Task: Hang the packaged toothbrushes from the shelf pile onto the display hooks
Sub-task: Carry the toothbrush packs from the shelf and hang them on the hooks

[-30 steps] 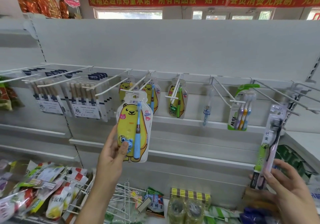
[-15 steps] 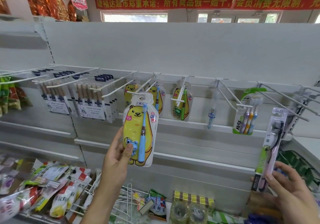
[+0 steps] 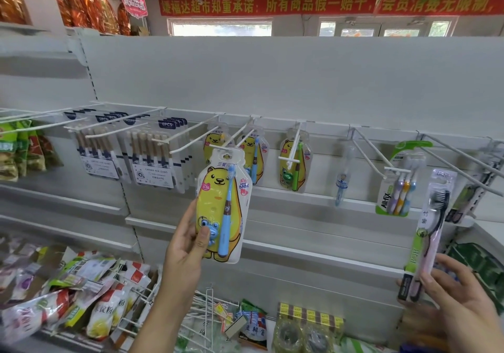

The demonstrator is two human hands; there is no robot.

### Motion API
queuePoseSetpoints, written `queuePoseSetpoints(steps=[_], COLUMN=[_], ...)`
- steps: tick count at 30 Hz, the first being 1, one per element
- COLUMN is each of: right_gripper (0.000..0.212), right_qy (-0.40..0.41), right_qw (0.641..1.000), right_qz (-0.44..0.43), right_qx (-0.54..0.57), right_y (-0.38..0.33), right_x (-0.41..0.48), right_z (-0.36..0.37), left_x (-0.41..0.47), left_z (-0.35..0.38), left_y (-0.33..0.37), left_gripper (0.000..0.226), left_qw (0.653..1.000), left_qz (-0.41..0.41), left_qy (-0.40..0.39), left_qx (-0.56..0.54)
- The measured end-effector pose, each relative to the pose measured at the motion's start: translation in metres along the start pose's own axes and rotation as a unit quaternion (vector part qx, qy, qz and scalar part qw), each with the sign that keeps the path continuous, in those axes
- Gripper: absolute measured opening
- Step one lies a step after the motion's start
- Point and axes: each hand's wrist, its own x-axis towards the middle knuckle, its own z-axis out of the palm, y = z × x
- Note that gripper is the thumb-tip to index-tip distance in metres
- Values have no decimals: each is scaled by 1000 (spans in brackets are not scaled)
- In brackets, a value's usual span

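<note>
Bear toothbrush pack (image 3: 218, 211) upright, bristles up, left hand (image 3: 185, 252) pinching it, right hand (image 3: 458, 298) gripping slim pack (image 3: 428, 230)

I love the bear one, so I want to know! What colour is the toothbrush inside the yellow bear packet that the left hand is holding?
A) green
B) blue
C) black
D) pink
B: the yellow bear-shaped plastic packet that the left hand pinches has a light blue toothbrush in it. The pink and black brush is in the long clear packet that the right hand holds.
</note>
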Motion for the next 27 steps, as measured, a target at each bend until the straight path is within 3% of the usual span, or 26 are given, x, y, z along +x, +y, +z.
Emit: queuePoseSetpoints(steps=[9, 15, 20, 24, 27], right_gripper=[40, 37, 34, 38, 45], right_qy=[6, 7, 12, 18, 7], right_qw=[1000, 1000, 1000, 1000, 1000], right_qz=[7, 13, 7, 13, 14], right_qx=[11, 14, 3, -6, 2], right_y=[-2, -2, 1, 3, 7], right_x=[1, 3, 2, 2, 3], right_z=[8, 11, 13, 13, 13], left_x=[6, 9, 7, 3, -1], left_z=[-5, -3, -4, -8, -11], left_y=[-7, -7, -5, -5, -2], left_gripper=[56, 53, 82, 62, 88], left_qw=[1000, 1000, 1000, 1000, 1000], left_qz=[-9, -13, -19, -5, 5], left_qy=[9, 0, 7, 19, 21], left_qx=[-13, -12, -12, -8, -3])
